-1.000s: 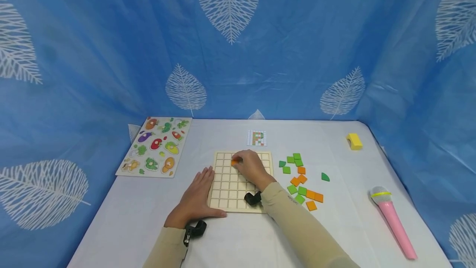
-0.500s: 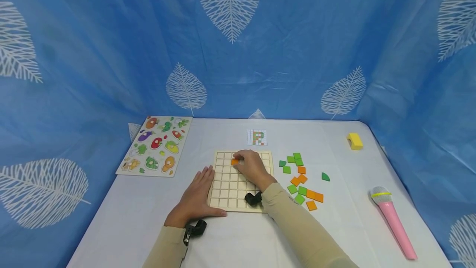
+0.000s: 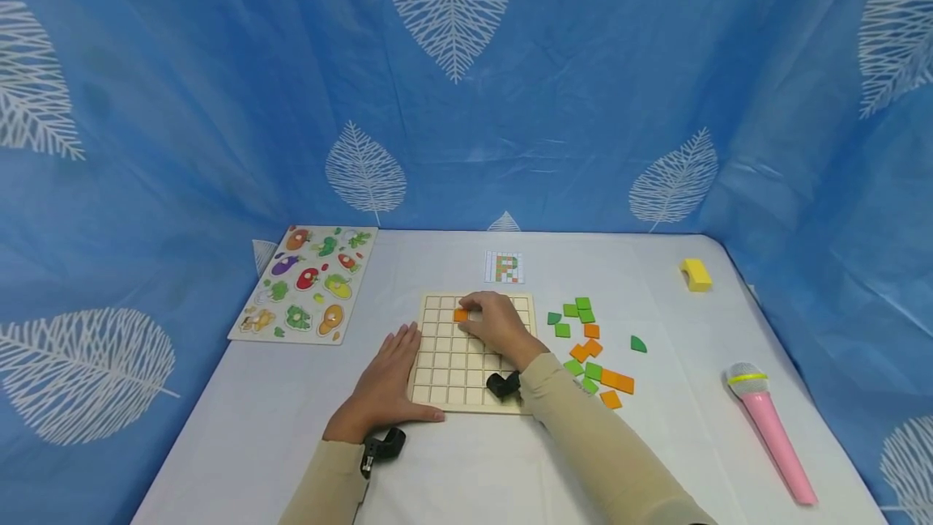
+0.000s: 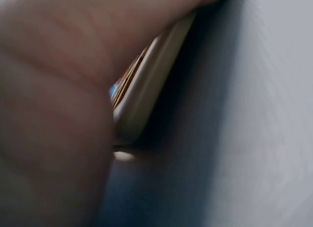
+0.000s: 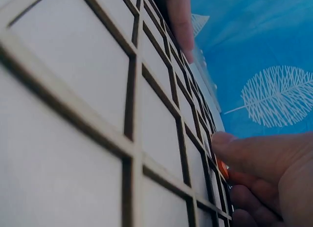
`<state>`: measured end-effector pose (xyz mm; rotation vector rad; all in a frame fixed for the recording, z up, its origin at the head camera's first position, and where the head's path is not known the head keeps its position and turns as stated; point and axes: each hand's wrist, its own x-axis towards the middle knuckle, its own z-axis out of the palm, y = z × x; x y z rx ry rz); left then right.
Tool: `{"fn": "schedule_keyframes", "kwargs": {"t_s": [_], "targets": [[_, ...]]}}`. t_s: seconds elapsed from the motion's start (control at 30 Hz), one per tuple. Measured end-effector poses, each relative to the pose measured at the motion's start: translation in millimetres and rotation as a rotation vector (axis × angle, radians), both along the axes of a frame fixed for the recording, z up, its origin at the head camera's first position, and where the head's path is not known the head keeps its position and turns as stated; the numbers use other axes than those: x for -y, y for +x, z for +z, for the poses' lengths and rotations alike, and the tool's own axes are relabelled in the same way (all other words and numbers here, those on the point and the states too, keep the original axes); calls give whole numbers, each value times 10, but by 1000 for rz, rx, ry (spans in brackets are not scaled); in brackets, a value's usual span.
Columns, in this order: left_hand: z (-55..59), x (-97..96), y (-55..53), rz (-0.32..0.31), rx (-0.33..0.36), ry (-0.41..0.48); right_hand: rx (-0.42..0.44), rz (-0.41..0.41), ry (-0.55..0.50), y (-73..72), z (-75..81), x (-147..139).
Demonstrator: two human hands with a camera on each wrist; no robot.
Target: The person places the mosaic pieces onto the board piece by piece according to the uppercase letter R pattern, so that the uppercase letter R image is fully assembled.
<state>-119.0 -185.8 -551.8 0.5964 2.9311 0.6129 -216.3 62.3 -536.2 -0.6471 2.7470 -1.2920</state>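
A wooden grid board [image 3: 446, 363] lies on the table in the head view, with one orange square tile [image 3: 461, 315] in a cell of its upper part. My right hand [image 3: 496, 322] is over the board, thumb and index fingertips just right of that tile and spread apart. In the right wrist view, the thumb [image 5: 244, 148] is close over the grid beside a bit of orange. My left hand [image 3: 386, 383] rests spread at the board's lower left, fingers along its left edge and thumb along its front edge. The left wrist view shows its palm close to the board's rim [image 4: 146, 85].
Loose green tiles [image 3: 585, 316] and orange tiles [image 3: 608, 399] lie right of the board. A printed pattern card [image 3: 504, 267] is behind it. A vegetable puzzle [image 3: 302, 286] stands at left; a yellow block [image 3: 696, 275] and a pink toy microphone [image 3: 776, 436] are at right.
My right hand has shifted slightly right, its fingertips easing off the orange tile, which now shows more fully in its cell. The left hand has stayed in place.
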Motion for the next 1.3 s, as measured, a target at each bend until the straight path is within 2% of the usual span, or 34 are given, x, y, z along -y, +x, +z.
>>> {"fn": "schedule_keyframes", "kwargs": {"t_s": [0.2,0.3,0.43,0.73,1.0,1.13,1.3], "targets": [[3,-4,4,12,13,5,-17,17,-16,-18,13,-86],[4,-5,13,15,6,14,-24,-3,-37,-34,26,-161],[-4,-1,22,17,4,13,-72,-35,-4,-81,56,-319],[14,-20,17,-14,0,8,-150,-136,105,-182,231,-1029],[7,-10,12,-10,3,-1,-135,-318,193,-294,332,-1796],[2,-4,5,-9,6,0,-121,-358,217,-313,383,-2027],[-9,4,3,-7,-1,-4,-117,-366,219,-319,392,-2143]]}}
